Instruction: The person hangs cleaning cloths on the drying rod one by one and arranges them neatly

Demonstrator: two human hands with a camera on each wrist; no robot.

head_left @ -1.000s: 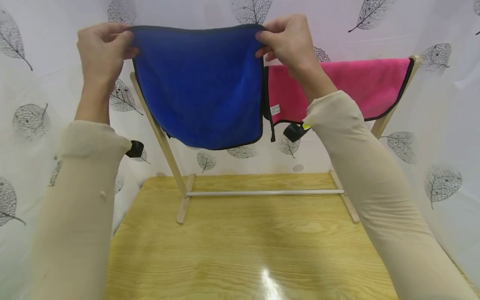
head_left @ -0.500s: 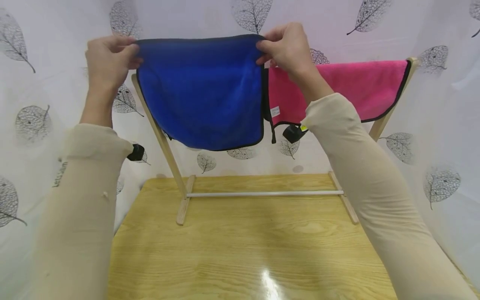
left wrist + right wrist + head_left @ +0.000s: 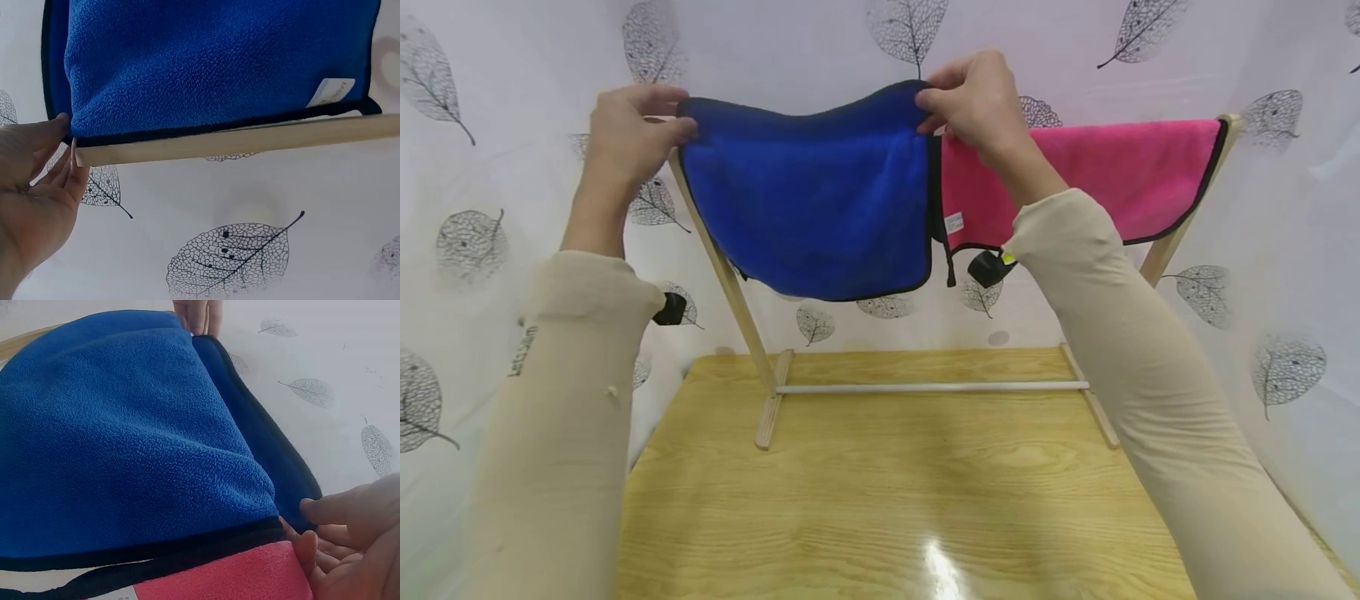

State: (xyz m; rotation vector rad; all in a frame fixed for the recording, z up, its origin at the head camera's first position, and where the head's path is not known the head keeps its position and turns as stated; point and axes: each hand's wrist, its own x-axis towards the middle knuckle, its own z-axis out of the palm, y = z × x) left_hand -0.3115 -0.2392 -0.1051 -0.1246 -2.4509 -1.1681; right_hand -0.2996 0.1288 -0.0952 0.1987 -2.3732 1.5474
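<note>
A blue towel [image 3: 812, 208] with black edging hangs over the left part of a wooden rack [image 3: 735, 283], its top edge standing above the fold and dipping in the middle. My left hand [image 3: 625, 137] pinches the upper left corner between thumb and fingers, beside the top of the rack's left post. At the upper right corner, my right hand [image 3: 973, 100] pinches the black edge. The right wrist view shows that hand's fingers close to a pink towel [image 3: 231, 572]. A white label [image 3: 331, 92] shows on the blue towel in the left wrist view. The top bar is hidden under the towels.
The pink towel [image 3: 1127, 175] hangs over the rack's right part, next to the blue one. A white lower bar [image 3: 925, 387] joins the rack's feet on the wood-grain table [image 3: 887, 492]. Behind stands a white curtain [image 3: 527, 158] with leaf prints.
Both hands have come down with the towel's top edge, the left one further and also a little to the right. The edge, nearly straight before, now sags in the middle.
</note>
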